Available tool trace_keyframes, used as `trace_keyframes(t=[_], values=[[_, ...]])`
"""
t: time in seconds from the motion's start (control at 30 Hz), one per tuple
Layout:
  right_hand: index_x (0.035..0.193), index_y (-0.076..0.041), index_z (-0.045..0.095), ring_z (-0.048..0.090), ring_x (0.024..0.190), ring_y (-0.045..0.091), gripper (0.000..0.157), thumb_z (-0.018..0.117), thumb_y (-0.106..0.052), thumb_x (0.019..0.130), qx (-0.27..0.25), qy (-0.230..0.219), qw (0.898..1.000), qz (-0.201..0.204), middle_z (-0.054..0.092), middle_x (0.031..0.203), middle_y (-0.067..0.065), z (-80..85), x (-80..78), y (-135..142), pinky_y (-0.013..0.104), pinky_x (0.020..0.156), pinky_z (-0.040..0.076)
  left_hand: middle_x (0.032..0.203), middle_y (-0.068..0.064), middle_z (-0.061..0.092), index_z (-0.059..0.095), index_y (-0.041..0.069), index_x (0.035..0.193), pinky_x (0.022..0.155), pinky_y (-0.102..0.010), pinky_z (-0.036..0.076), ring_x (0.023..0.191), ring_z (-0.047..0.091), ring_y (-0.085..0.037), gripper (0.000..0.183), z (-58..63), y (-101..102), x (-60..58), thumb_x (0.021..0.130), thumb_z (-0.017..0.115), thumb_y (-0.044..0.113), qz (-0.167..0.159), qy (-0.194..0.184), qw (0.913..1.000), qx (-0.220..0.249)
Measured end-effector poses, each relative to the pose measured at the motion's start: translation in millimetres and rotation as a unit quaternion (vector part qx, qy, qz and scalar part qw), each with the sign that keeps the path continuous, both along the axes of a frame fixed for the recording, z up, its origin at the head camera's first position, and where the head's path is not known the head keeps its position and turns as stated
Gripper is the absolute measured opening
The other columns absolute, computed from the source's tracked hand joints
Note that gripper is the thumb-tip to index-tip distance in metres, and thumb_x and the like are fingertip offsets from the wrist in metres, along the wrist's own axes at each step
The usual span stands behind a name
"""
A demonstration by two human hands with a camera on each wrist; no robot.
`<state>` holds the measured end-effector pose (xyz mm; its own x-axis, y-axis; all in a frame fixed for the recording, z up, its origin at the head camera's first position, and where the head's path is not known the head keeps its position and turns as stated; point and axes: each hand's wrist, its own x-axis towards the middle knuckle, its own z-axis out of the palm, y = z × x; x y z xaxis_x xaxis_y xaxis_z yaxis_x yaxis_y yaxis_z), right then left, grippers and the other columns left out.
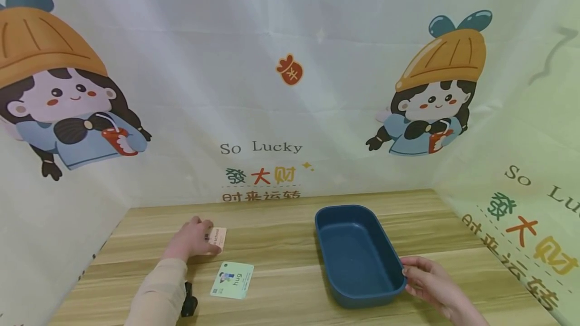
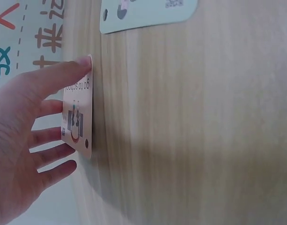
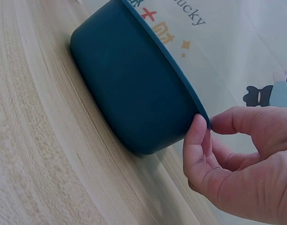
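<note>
A pink card printed "go to school" is at the left of the wooden table. My left hand holds it across its edges; in the left wrist view the thumb is at one corner and the fingertips are by the opposite side. Nearer me is a pale green card printed "hug", apart from the hand. To the right stands a dark blue rectangular bin, with no object visible inside. My right hand pinches its near right rim between thumb and fingers.
A small black object lies beside the left forearm, partly hidden by the sleeve. Printed cloth with cartoon figures hangs behind the wood-grain table and along its sides.
</note>
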<state>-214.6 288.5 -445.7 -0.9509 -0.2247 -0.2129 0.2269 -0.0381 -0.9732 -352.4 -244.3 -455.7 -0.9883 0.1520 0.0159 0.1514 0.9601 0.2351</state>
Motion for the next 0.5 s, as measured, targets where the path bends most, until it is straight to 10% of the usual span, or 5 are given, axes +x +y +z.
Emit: trace_keyframes(t=[0.5], values=[[0.123, 0.005, 0.043, 0.056, 0.079, 0.008, 0.039, 0.054, -0.015, 0.091, 0.01, -0.001, 1.0, -0.004, 0.055, 0.097, 0.001, -1.2, -0.2, 1.3, 0.023, 0.072, 0.051, 0.098, -0.017, 0.051, 0.059, 0.001, 0.109, 0.073, -0.05, 0.046, 0.086, 0.05, -0.032, 0.058, 10.3, 2.9, -3.5, 0.062, 0.082, 0.025, -0.007, 0.073, 0.9967, -0.034]])
